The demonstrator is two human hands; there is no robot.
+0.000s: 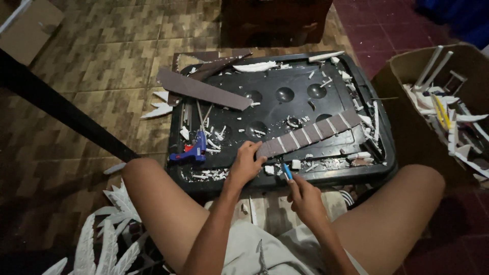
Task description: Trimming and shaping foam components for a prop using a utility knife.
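My left hand (pixel 246 163) presses down the near end of a long brown strip (pixel 310 135) crossed by white bands, which lies slanted across a black plastic tray (pixel 379 168). My right hand (pixel 305 196) grips a small blue-handled cutter (pixel 287 171), its tip right at the strip's near end beside my left fingers. White scraps lie around both hands on the tray.
A blue glue gun (pixel 191 148) lies on the tray's left side. A second brown strip (pixel 204 89) rests across the tray's far left corner. A cardboard box (pixel 407 61) of white offcuts stands at the right. White leaf-shaped cutouts (pixel 104 239) lie by my left knee.
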